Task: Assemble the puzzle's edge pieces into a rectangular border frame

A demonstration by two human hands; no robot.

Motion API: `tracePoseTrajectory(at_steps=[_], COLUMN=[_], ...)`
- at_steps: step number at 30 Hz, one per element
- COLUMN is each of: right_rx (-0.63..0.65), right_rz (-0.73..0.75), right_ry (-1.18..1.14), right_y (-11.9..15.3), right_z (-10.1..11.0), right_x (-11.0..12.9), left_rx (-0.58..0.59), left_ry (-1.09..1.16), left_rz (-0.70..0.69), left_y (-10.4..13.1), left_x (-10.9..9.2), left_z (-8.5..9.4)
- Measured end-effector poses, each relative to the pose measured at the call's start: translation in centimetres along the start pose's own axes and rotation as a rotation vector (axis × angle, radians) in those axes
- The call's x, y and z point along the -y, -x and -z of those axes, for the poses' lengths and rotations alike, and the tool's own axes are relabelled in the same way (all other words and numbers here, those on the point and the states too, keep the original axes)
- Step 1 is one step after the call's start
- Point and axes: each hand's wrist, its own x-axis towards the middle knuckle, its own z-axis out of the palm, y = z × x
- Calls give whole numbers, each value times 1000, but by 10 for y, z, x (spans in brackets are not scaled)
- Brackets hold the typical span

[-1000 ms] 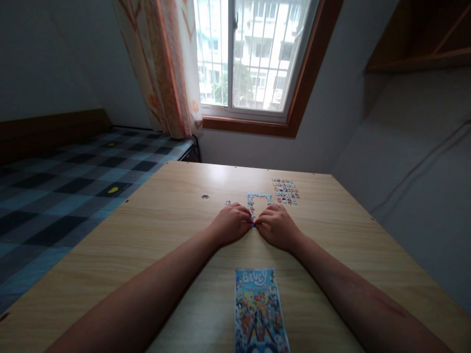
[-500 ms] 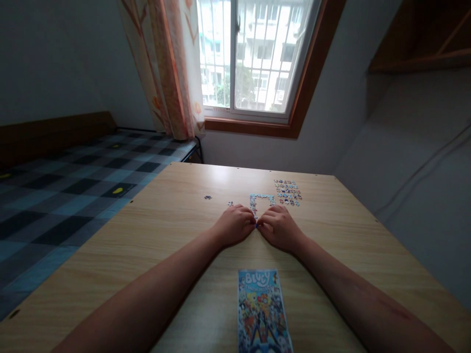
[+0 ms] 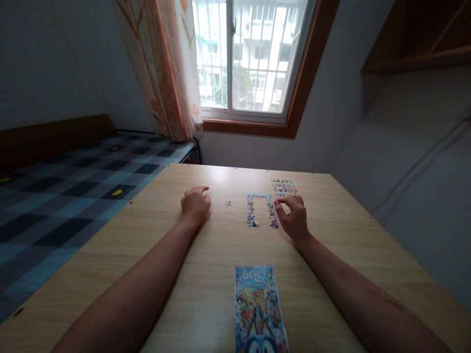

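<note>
A partly joined puzzle border [image 3: 250, 211] lies flat on the table, closed along the top and both sides, with a gap in its bottom edge. My left hand [image 3: 196, 202] rests left of it, index finger stretched out and apart from the thumb, with no piece visible in it. Just right of that hand lies a small loose puzzle piece [image 3: 228, 203]. My right hand [image 3: 293, 214] is at the border's right side, thumb and index tip brought together in a ring; whatever is between the tips is too small to make out. Rows of loose puzzle pieces [image 3: 284, 187] lie beyond it, partly covered by its fingers.
A Bluey puzzle box or picture sheet [image 3: 260, 309] lies on the wooden table [image 3: 206, 294] between my forearms. To the left is a bed with a checked cover [image 3: 84, 186]. Behind the table are a window [image 3: 253, 59] and a curtain [image 3: 165, 68].
My hands have parted from the border's bottom-left corner. The left moved left, over where a dark loose piece lay; the right moved right and away from me. The bottom-left corner now shows.
</note>
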Motion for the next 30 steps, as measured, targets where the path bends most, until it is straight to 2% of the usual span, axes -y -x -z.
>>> tracePoseTrajectory(at_steps=[3,8,16,20,23,26,28,30], right_rx=[-42,-62,2,44,96,159,182,197], right_rz=[-19,-56,-3,17,93,210,269,306], right_ry=[-7,7,40,32,27,41,58,78], right_y=[0,1,5,1,-4,-9,-9,-6], right_z=[-1,-3,-10,-8,1,14,20,22], right_x=[0,1,5,13,25,37,40,38], left_rx=[78,103,182,160,114,43,69,172], left_ry=[-119,-181,-216,-176,-80,145,365,593], left_rz=[67,43,54,36,26,-59,-134,-189], left_y=[0,4,3,0,0,7,18,33], left_x=[10,5,-4,-2,-7,-28,-50,-72], left_z=[-2,-2,7,10,14,15,13,7])
